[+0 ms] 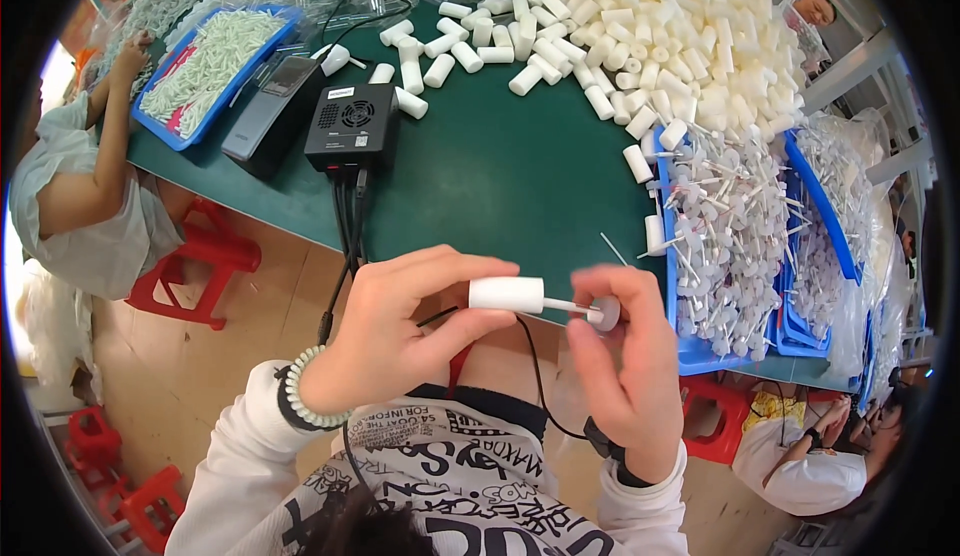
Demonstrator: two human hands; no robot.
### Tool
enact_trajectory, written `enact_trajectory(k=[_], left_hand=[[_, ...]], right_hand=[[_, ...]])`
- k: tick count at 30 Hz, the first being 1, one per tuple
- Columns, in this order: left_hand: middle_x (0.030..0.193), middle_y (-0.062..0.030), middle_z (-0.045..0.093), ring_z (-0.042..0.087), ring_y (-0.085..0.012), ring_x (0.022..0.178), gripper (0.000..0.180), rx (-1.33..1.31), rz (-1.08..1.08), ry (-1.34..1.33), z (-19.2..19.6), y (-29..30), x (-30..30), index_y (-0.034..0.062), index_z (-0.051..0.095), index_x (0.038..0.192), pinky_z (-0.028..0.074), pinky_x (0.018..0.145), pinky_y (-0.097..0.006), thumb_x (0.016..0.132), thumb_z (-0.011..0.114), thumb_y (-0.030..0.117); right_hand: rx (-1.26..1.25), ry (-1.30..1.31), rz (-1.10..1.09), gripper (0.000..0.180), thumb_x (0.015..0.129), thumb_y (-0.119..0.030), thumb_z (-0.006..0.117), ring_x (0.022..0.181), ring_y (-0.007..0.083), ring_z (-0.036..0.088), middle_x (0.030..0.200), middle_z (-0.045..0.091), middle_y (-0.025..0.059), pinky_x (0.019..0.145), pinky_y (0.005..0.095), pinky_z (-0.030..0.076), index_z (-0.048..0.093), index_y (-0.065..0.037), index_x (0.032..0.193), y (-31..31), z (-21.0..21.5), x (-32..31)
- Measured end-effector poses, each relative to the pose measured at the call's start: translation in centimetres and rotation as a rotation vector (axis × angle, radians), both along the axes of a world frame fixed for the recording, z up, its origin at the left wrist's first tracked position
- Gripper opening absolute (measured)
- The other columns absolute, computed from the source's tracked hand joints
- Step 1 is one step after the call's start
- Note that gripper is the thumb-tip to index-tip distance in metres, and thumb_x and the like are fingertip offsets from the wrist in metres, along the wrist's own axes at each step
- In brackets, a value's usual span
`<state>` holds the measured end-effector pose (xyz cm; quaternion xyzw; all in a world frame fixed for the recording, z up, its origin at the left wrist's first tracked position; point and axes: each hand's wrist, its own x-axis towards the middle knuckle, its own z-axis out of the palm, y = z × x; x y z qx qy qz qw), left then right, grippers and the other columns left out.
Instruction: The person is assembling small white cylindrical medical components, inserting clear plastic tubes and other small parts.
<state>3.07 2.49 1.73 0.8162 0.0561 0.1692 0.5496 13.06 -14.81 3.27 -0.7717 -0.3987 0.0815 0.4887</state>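
A white cylinder (506, 294) lies sideways between the thumb and fingers of my left hand (412, 308). From its right end a thin pale rod (567, 306) runs to a translucent round cap (604, 313). My right hand (630, 356) pinches that cap between thumb and fingers. The rod's left end is at or inside the cylinder; how deep it goes is hidden. Both hands are over the table's near edge, in front of my body.
Many white cylinders (640, 31) are heaped at the back. Blue trays of capped rods (725, 246) stand at the right. A black box with cables (350, 126), a grey device (275, 111) and a blue tray of pale sticks (205, 76) are at the left. Other people sit at both sides.
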Motion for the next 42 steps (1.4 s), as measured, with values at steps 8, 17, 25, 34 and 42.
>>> enact_trajectory(k=[8, 17, 25, 34, 42], left_hand=[[0.096, -0.0125, 0.064, 0.063, -0.0158, 0.083, 0.027, -0.556, -0.172, 0.052, -0.7, -0.1, 0.1, -0.0074, 0.057, 0.110, 0.051, 0.074, -0.026, 0.085, 0.058, 0.002], [0.091, -0.0129, 0.066, 0.065, -0.0166, 0.081, 0.024, -0.298, -0.256, 0.154, -0.2, 0.6, -0.5, -0.0059, 0.059, 0.104, 0.052, 0.071, -0.027, 0.083, 0.063, 0.004], [0.092, -0.0122, 0.068, 0.068, -0.0176, 0.078, 0.027, -0.234, -0.290, 0.049, -1.0, 0.5, -0.2, -0.0031, 0.061, 0.103, 0.052, 0.067, -0.025, 0.080, 0.068, 0.009], [0.082, -0.0079, 0.067, 0.067, -0.0155, 0.071, 0.024, -0.062, -0.231, -0.109, -0.6, 3.0, -0.5, 0.0021, 0.065, 0.100, 0.054, 0.062, -0.024, 0.077, 0.070, 0.009], [0.077, -0.0100, 0.066, 0.062, -0.0184, 0.061, 0.033, 0.162, -0.092, -0.205, -1.2, 4.2, -1.8, 0.0003, 0.067, 0.098, 0.047, 0.054, -0.026, 0.068, 0.076, 0.012]], right_hand=[[0.225, -0.060, 0.127, 0.021, 0.078, 0.009, 0.061, 0.074, 0.0144, 0.060, 0.094, 0.062, 0.0124, 0.058, 0.0226, 0.047, 0.056, -0.001, 0.096, -1.1, -2.1, 0.1], [0.174, 0.405, 0.230, 0.030, 0.077, -0.006, 0.071, 0.077, 0.0122, 0.062, 0.091, 0.065, 0.0127, 0.065, 0.0231, 0.049, 0.054, 0.001, 0.101, -2.2, -2.0, 0.1], [0.143, 0.034, 0.179, 0.045, 0.075, -0.012, 0.074, 0.072, 0.0132, 0.059, 0.093, 0.064, 0.0089, 0.061, 0.0251, 0.047, 0.051, 0.000, 0.112, -0.1, -2.5, -0.3], [0.094, -0.294, 0.235, 0.057, 0.065, -0.014, 0.079, 0.063, 0.0164, 0.058, 0.090, 0.064, 0.0072, 0.056, 0.0277, 0.047, 0.054, -0.002, 0.116, 2.6, -0.3, 0.1], [0.171, -0.312, 0.254, 0.034, 0.061, -0.020, 0.083, 0.058, 0.0165, 0.062, 0.071, 0.064, 0.0076, 0.051, 0.0225, 0.049, 0.063, 0.000, 0.081, 5.0, -0.3, 0.5]])
